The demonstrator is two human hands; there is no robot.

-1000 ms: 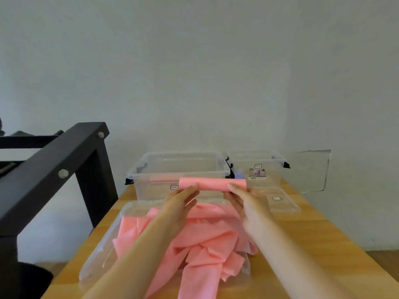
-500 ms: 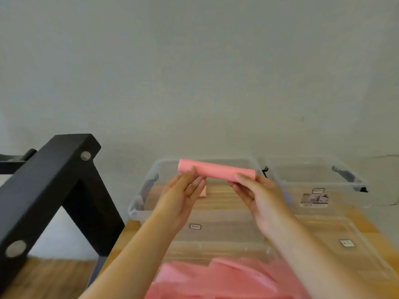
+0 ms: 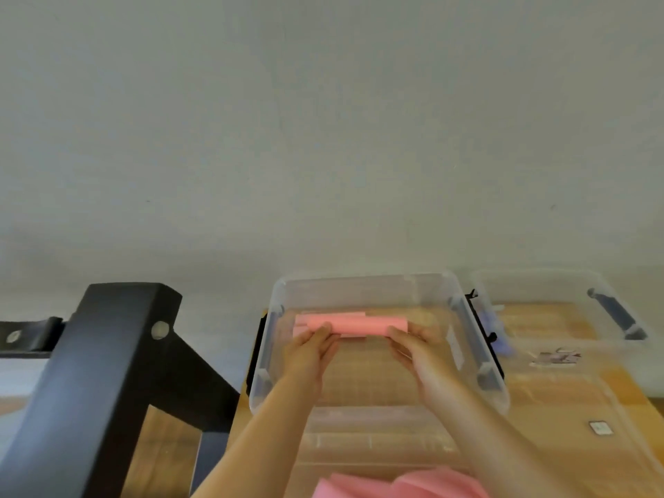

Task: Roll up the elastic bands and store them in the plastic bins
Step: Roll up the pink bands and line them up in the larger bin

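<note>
Plain indoor workrm, type unclear: bare white wall [image 3: 323, 138], wood table [image 3: 627, 388] w/ clear plastic bins [image 3: 366, 280], black frame [image 3: 107, 354].

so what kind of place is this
Likely a plain indoor workroom or storage corner: a wooden table against a bare pale wall, clear plastic bins on it, and a black metal frame alongside.

Left hand [image 3: 309, 348] and right hand [image 3: 420, 350] have gone forward from over the loose pink pile [image 3: 395, 483] into the clear bin [image 3: 366, 279]. The rolled pink band [image 3: 354, 324] at their fingertips is now low inside it.

Pink roll [image 3: 359, 324], clear bin [image 3: 475, 348], perhaps purple item [image 3: 502, 341]
</note>
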